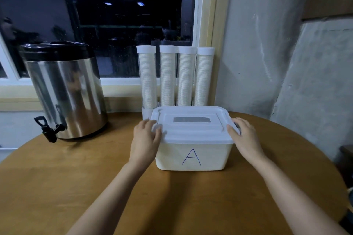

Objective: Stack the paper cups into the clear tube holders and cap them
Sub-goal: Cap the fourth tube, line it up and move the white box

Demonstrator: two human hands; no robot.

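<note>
Item 1. A white box (193, 156) marked "A" in blue stands on the round wooden bench (95, 177), near its far edge, with its white lid (193, 129) on.

Item 2. I find the left grip (147, 136) clamped on the lid's left end, thumb on top and fingers bent over the edge. The right grip (243, 135) is clamped on the lid's right end in the same way.

Item 3. Four clear tubes (168, 76) stand upright in a row just behind the box, in front of the window (124, 25). Each is filled with stacked paper cups (186, 80) and carries a white cap (186, 50). The box hides the feet of the three tubes on the right.

Item 4. A steel urn (65, 89) with a black top and tap stands at the bench's left, well apart from the box.
</note>
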